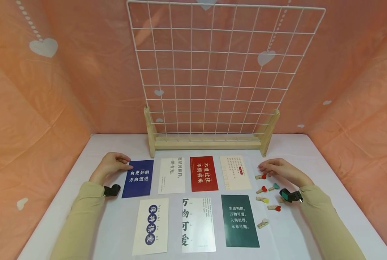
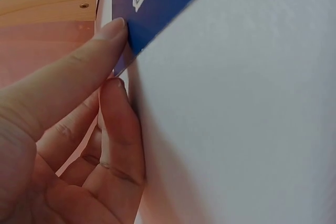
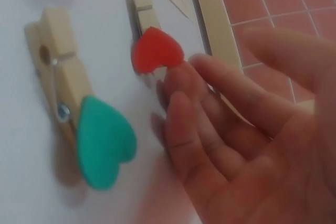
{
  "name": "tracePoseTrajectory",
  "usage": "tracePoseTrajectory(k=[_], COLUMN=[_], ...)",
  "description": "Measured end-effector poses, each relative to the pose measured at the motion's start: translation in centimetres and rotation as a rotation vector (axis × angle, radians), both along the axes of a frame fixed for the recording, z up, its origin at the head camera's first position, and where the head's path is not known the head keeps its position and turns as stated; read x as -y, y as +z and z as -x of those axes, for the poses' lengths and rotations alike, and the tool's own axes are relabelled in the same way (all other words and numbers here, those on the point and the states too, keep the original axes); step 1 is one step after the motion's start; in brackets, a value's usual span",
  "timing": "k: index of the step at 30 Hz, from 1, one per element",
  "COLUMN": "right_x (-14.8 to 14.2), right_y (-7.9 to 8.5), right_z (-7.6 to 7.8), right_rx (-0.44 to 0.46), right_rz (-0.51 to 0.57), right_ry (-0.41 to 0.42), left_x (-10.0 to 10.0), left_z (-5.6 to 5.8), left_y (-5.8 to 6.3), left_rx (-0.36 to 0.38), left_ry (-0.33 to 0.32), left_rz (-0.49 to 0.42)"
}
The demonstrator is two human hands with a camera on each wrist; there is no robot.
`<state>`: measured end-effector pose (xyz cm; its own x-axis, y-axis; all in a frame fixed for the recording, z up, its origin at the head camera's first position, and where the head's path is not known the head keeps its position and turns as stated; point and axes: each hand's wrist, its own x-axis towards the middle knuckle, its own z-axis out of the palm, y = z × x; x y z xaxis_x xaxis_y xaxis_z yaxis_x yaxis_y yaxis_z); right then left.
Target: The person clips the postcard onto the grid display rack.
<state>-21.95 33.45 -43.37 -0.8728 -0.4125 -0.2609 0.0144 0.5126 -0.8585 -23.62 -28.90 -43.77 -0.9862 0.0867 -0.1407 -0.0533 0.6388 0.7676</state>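
The left hand point(image 1: 111, 167) pinched the blue card point(image 1: 137, 179) near its far left corner; the card lay at the left end of the far row on the bench point(image 1: 115, 225). The left wrist view cut off most of it. The right hand point(image 1: 283, 171) held thumb and fingers apart beside a red-heart clothespin point(image 3: 157, 50); contact could not be told. The blue card read "向更好的方向迈进", the red card point(image 1: 198, 180) "不负过往 不惧将来"; the cream card's point(image 1: 229, 169) small print was too tiny to read.

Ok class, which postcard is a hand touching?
The blue postcard, at the far row's left end: the left hand touches its corner, while no hand touches the others.
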Motion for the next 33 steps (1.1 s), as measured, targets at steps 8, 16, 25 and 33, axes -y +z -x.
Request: tracePoseTrajectory(k=[8, 16, 25, 33], right_x=[-0.28, -0.19, -0.13, -0.13], right_y=[-0.08, -0.09, -0.62, -0.87], right_z=[0.04, 0.12, 0.5, 0.48], right_rx=[-0.001, 0.003, -0.033, -0.055], right_rz=[-0.033, -0.09, -0.122, -0.131], right_ry=[0.018, 0.014, 0.048, 0.048], left_x=[0.06, 0.06, 0.19, 0.11], left_z=[0.06, 0.11, 0.08, -0.07], left_y=[0.0, -0.17, -0.05, 0.25], left_rx=[-0.001, -0.006, 0.027, 0.015], left_ry=[-0.002, -0.014, 0.001, -0.009], left_rz=[0.017, -0.011, -0.043, -0.077])
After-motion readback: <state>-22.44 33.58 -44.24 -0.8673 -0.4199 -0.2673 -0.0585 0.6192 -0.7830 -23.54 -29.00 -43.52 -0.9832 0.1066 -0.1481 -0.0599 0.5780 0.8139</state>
